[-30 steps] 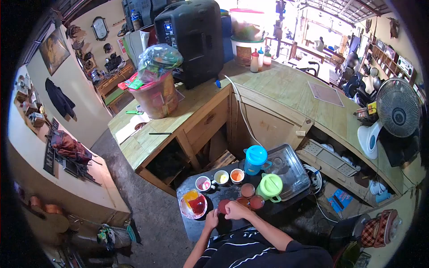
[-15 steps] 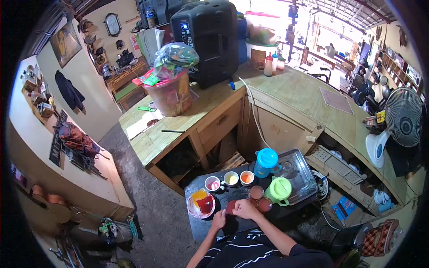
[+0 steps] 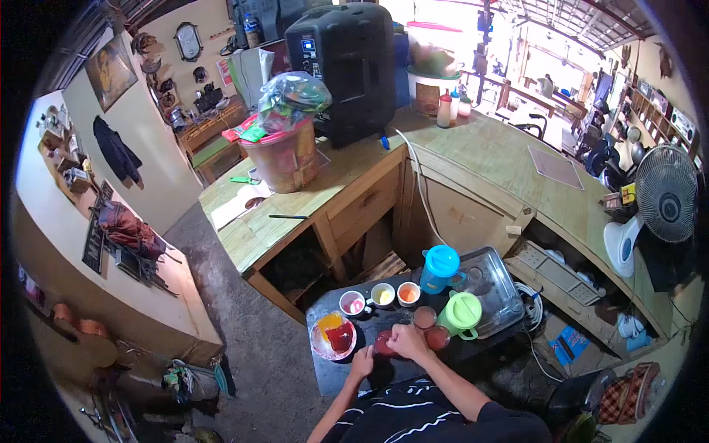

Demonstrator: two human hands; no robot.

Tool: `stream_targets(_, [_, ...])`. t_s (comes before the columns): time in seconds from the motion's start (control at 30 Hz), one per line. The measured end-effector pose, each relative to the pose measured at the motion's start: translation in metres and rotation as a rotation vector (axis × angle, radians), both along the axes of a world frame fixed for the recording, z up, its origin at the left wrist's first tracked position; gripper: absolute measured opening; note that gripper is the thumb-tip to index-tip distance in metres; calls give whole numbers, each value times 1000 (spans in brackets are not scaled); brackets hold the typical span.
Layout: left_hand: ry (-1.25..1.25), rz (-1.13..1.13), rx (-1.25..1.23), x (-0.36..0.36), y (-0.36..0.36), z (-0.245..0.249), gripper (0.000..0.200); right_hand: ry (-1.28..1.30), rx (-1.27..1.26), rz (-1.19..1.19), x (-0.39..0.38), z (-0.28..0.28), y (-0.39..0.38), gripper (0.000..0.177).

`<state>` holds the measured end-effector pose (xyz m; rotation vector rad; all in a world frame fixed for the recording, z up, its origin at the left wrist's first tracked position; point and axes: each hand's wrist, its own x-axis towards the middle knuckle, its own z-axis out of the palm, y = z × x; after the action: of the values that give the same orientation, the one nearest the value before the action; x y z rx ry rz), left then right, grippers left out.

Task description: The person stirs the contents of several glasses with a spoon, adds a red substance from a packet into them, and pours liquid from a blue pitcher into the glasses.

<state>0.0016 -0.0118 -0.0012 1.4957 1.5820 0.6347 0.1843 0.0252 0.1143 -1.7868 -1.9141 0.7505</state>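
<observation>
A dark red round thing (image 3: pixel 383 342), too small to tell if it is a filled glass or a bowl, sits between my hands on the dark tabletop (image 3: pixel 330 375). My left hand (image 3: pixel 362 362) has its fingers closed against its near left edge. Closed in a fist, my right hand (image 3: pixel 407 342) is over its right side; what it grips is hidden. Just right are glasses of reddish-brown drink, one behind (image 3: pixel 425 317) and another glass (image 3: pixel 437 338) by my wrist. On the left, a white bowl (image 3: pixel 318 353) contains yellow and red jelly-like pieces (image 3: pixel 340 338).
Three cups, pink-filled (image 3: pixel 352 303), yellow-filled (image 3: pixel 382 296) and orange-filled (image 3: pixel 408 294), line the table's back. A blue pitcher (image 3: pixel 441 269) and a green pitcher (image 3: pixel 463 315) stand by a metal tray (image 3: pixel 504 299). Beyond is a wooden counter (image 3: pixel 473 151) with a bucket (image 3: pixel 284 159).
My right fist has shifted slightly up and right, and more of the red thing shows between the hands. My left hand stays almost in place.
</observation>
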Motion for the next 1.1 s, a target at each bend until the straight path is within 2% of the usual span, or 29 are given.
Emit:
stream_targets(0.1, [-10, 2, 6, 1, 1, 7, 46, -212, -44, 201, 10, 1, 5, 25])
stream_targets(0.13, [-12, -7, -1, 1, 0, 8, 45, -141, -221, 307, 12, 14, 5, 26])
stream_targets(0.23, [-2, -5, -43, 2, 2, 7, 44, 397, -501, 262, 8, 3, 2, 26])
stream_targets(0.33, [24, 2, -49, 2, 2, 6, 43, 207, -70, -21, 8, -6, 4, 23])
stream_targets(0.43, [40, -19, -44, 2, 2, 7, 42, -53, -90, -30, 15, 13, 8, 19])
stream_targets(0.47, [36, -11, -43, 3, 2, 7, 42, -124, -104, 50, 17, 13, 7, 19])
stream_targets(0.57, [27, 0, -45, 4, 1, 10, 43, 67, -447, 319, 18, 10, 5, 19])
stream_targets(0.7, [29, -1, -45, 4, 2, 11, 43, 382, -332, 114, 9, 11, -2, 16])
stream_targets(0.8, [36, -2, -70, 3, 0, 6, 43, -80, 66, 49, 13, 11, 2, 17])
stream_targets(0.9, [19, -5, -62, 3, 2, 9, 42, -169, -47, 203, 17, 12, 3, 18])
stream_targets(1.0, [7, 1, -53, 4, 0, 8, 42, 295, -530, 351, 19, 12, 4, 22])
stream_targets(1.1, [20, 12, -34, 4, 3, 4, 42, 372, -387, 149, 14, 18, 1, 23])
